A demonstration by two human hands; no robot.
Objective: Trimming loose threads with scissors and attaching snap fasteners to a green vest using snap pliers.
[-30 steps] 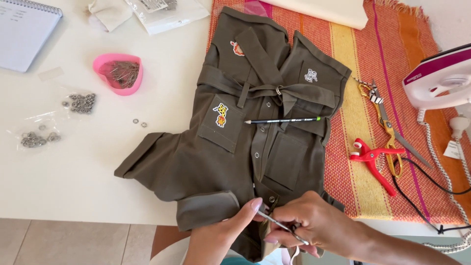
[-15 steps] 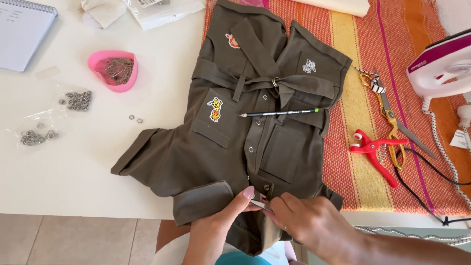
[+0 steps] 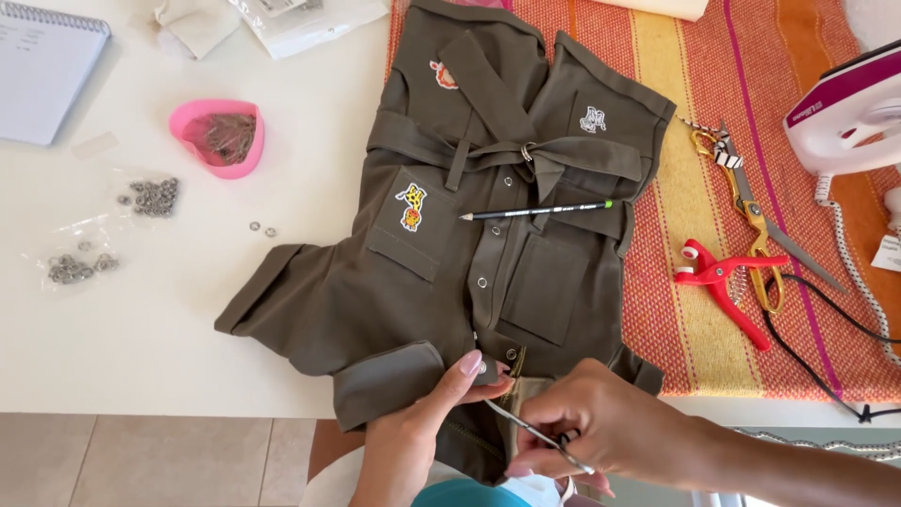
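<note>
Garment: olive romper (image 3: 469, 235) is lying flat across the table edge.
Left hand (image 3: 413, 432): pinching the crotch hem.
Right hand (image 3: 601, 427): closed, gripping small scissors (image 3: 535, 434) there.
Progress: placket snaps are showing fitted; hem work is underway.

This looks like a home sewing corner: a white table (image 3: 141, 329) carrying an iron (image 3: 849, 113), gold scissors (image 3: 751, 211), red snap pliers (image 3: 723, 282), metal snaps (image 3: 155, 197) and a striped cloth (image 3: 741, 141), above a tiled floor (image 3: 141, 460).

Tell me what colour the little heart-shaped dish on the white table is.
Pink; the heart-shaped dish shows clearly in the head view.
</note>
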